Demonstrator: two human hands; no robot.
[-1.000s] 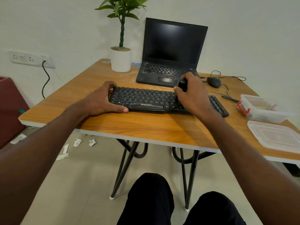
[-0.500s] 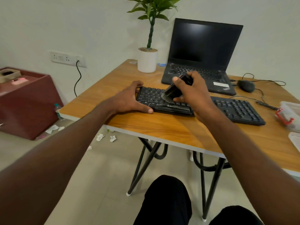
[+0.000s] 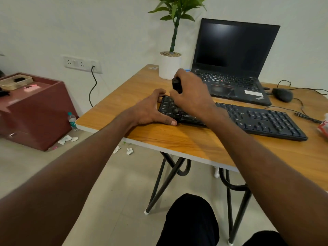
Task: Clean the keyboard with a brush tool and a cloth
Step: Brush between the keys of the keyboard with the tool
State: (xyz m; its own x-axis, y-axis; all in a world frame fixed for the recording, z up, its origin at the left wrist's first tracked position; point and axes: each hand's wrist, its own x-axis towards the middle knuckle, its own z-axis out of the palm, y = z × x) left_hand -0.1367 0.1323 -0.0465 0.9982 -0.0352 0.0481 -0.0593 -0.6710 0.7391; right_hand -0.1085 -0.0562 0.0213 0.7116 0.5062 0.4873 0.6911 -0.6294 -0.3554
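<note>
Keyboard (image 3: 248,119) flat on wooden worktop (image 3: 186,139), just in front of laptop (image 3: 234,64). Left hand (image 3: 150,109) at its left end, fingers spread, thumb along front edge. Right hand (image 3: 191,96) above left keys, fingers curled round black brush tool (image 3: 177,85).

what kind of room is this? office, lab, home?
Likely a small office or home workspace: a wooden desk against a plain wall carries an open laptop, a separate keyboard with wired mouse, and a potted plant.
</note>
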